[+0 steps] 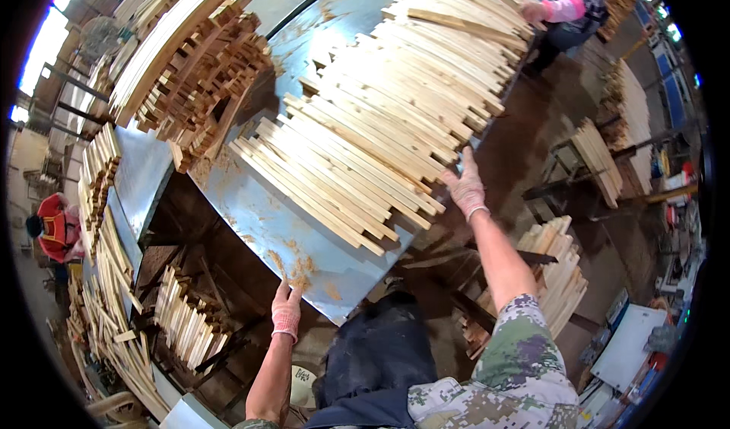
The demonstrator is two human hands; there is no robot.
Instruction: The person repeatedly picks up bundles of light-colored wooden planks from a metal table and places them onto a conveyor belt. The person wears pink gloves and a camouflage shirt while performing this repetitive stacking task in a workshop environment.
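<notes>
Pale wooden strips lie side by side in a wide layer on a blue metal-topped table. My right hand, in a pinkish-white work glove, reaches out with its fingers apart at the right-hand ends of the strips. It grips none of them; whether it touches an end, I cannot tell. Gloved the same way, my left hand is at the table's near left edge beside some sawdust. Its fingers point forward and look stretched out, with nothing in them.
A tall stack of wooden pieces stands at the far left. Another person's hand with a pink sleeve is at the far right end of the strips. More strip piles are at right and left. A person in red is far left.
</notes>
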